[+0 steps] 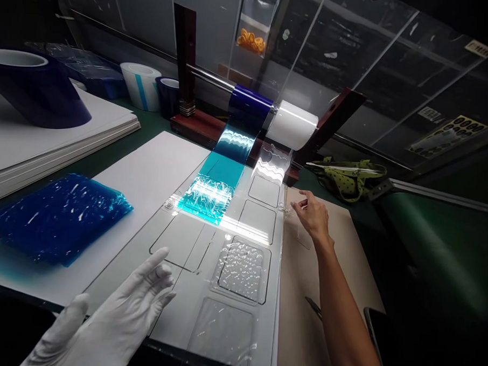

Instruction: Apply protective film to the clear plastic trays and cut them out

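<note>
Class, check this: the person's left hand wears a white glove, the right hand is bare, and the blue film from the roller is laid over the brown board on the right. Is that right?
Not quite. The head view shows the blue film running down from the roller onto the clear sheet with cut-out outlines, not the brown board. The left hand is gloved and the right hand is bare, as stated.

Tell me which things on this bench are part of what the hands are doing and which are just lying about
In use:
- left hand, gloved, open over the clear panel
- right hand, bare, at the panel's right edge
- blue film roll and white film roll, both pulled onto the panel

Lying about:
- crumpled blue film
- spare tape rolls
- large dark roll
- green bag
</note>
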### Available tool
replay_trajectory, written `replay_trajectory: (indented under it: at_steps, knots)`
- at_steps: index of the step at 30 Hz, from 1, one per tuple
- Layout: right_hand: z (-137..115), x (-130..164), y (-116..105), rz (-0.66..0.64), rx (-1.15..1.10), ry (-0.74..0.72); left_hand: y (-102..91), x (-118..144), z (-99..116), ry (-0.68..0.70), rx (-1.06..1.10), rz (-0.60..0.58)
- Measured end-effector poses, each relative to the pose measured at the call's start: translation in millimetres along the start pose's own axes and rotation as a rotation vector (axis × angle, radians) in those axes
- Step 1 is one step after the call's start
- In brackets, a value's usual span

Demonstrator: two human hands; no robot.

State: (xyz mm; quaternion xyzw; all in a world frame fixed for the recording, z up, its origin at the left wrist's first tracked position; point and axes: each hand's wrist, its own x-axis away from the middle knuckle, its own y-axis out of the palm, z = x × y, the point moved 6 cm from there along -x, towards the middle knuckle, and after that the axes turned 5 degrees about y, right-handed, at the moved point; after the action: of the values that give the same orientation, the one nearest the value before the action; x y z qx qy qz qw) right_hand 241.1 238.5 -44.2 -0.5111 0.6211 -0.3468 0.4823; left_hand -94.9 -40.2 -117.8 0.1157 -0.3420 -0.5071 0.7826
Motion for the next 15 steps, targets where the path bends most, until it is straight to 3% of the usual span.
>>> replay_trajectory:
  at_steps: [3,6,8,12,15]
  knots:
    - [0,-1,4,-0.013,0.004,-0.037,1.4,6,-2,0.008,-0.003,0.008]
    - [0,6,-11,0.036,0.047,-0.07,2.3,8,-3,0.029,-0.023,-0.001]
    - [1,19,-38,0.116,0.109,-0.076,4.4,6,-1,0.048,-0.06,-0.013]
    - [-6,63,-114,0.277,0.28,-0.082,22.4,3,8,0.075,-0.24,-0.072]
    - [-33,107,-160,0.317,0.473,-0.209,50.4,21,20,0.145,-0.602,-0.171]
